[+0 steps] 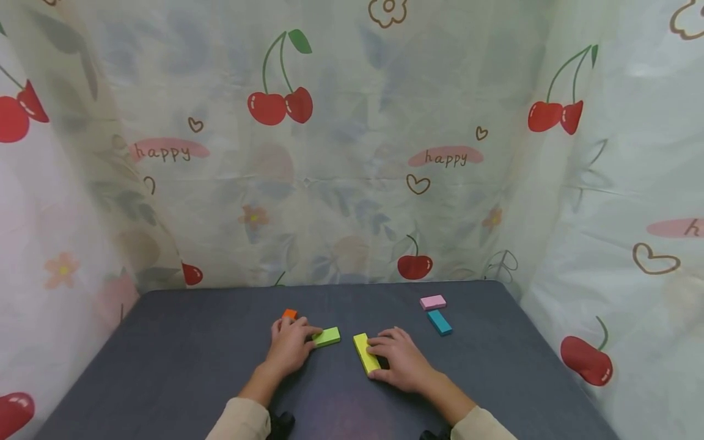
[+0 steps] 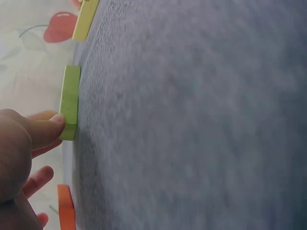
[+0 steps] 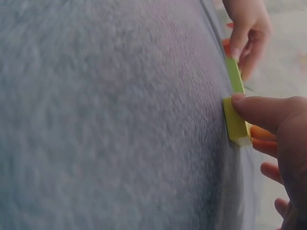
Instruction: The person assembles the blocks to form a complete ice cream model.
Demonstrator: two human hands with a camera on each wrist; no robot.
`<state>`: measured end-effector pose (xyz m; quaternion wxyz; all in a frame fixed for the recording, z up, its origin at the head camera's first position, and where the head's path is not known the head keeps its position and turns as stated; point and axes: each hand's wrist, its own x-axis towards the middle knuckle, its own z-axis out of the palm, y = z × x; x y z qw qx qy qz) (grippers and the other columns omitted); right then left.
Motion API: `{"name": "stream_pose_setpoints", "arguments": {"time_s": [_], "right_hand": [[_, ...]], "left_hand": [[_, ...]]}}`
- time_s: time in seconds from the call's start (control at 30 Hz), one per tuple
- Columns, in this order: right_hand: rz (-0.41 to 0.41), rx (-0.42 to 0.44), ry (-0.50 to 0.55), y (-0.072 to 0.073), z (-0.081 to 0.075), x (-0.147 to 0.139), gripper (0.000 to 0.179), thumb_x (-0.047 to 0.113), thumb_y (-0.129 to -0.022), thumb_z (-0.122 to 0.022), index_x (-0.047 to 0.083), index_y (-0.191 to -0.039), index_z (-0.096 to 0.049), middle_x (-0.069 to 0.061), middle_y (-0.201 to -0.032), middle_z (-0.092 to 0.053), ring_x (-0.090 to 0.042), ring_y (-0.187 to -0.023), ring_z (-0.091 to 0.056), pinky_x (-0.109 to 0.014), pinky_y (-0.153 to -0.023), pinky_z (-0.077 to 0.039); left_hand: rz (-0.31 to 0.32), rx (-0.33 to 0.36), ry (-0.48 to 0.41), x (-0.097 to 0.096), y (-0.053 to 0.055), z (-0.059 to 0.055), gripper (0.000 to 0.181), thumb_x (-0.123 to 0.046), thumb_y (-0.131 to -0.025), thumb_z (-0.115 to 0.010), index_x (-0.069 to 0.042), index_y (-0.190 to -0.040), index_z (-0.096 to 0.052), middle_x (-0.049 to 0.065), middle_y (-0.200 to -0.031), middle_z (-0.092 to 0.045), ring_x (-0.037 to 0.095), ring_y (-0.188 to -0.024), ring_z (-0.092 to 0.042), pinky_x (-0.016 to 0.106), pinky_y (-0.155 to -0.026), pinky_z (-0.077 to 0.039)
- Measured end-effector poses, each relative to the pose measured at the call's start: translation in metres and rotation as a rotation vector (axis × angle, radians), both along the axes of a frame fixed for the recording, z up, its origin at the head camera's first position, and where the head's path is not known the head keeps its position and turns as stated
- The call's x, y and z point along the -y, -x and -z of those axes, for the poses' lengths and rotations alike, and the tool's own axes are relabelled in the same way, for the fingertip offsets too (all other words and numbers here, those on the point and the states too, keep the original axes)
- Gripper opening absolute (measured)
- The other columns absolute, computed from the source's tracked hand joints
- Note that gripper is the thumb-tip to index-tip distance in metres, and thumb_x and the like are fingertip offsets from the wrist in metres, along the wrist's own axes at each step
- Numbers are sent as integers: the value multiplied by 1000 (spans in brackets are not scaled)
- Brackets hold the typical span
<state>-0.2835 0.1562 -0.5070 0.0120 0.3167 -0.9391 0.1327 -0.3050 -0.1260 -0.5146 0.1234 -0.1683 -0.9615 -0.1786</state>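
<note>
My left hand [image 1: 289,345] pinches one end of a light green block [image 1: 328,337] between thumb and fingers, as the left wrist view also shows. Just beyond that hand lies an orange block [image 1: 289,313], partly hidden by the fingers in the head view. A yellow block [image 1: 364,353], long and flat, is held at its right side by my right hand [image 1: 404,360]. In the right wrist view the thumb presses the near face of the yellow block [image 3: 235,122], with fingers behind it. A gap separates the green and yellow blocks.
Toward the back right of the dark grey table [image 1: 192,354] lie a pink block [image 1: 432,302] and a blue block [image 1: 440,322], close together. Curtains [image 1: 341,153] printed with cherries hang behind the table and along both sides.
</note>
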Motion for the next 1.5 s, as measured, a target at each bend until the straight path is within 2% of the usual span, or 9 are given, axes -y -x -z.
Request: {"name": "stream_pose_setpoints", "arguments": {"time_s": [0.33, 0.57, 0.73, 1.03, 1.5], "right_hand": [[-8, -14, 26, -6, 1, 13, 50, 53, -83, -72, 20, -120, -71, 7, -127, -61, -17, -113, -48, -53, -108, -26], [-3, -37, 40, -9, 4, 23, 49, 57, -81, -72, 21, -115, -71, 9, -122, -62, -16, -111, -48, -52, -107, -27], [15, -47, 35, -11, 6, 34, 49, 59, -81, -71, 22, -113, -71, 9, -120, -62, -15, -110, -48, -52, -107, -26], [45, -74, 18, -13, 8, 43, 50, 61, -79, -71, 22, -111, -71, 8, -116, -63, -17, -110, -49, -56, -108, -25], [68, -92, 5, -12, 7, 46, 50, 63, -78, -70, 23, -108, -68, 9, -115, -62, -19, -114, -48, -58, -108, -23]], "left_hand": [[-5, -8, 38, -18, 6, 0, 27, -21, -84, -77, -27, -110, -75, -8, -89, -54, 22, -94, -45, 55, -90, -28], [13, 25, 50, -31, 9, -3, 27, -21, -86, -75, -26, -113, -74, -7, -94, -56, 21, -92, -44, 52, -88, -31], [23, 17, 70, -36, 10, -3, 26, -22, -87, -75, -27, -112, -74, -6, -99, -58, 21, -93, -44, 53, -89, -31], [69, 2, 87, -35, 13, -1, 26, -21, -87, -74, -28, -113, -74, -6, -103, -60, 24, -100, -46, 59, -100, -26], [72, 15, 110, -37, 15, -3, 26, -22, -88, -73, -29, -113, -73, -6, -105, -60, 24, -102, -46, 59, -101, -26]]}}
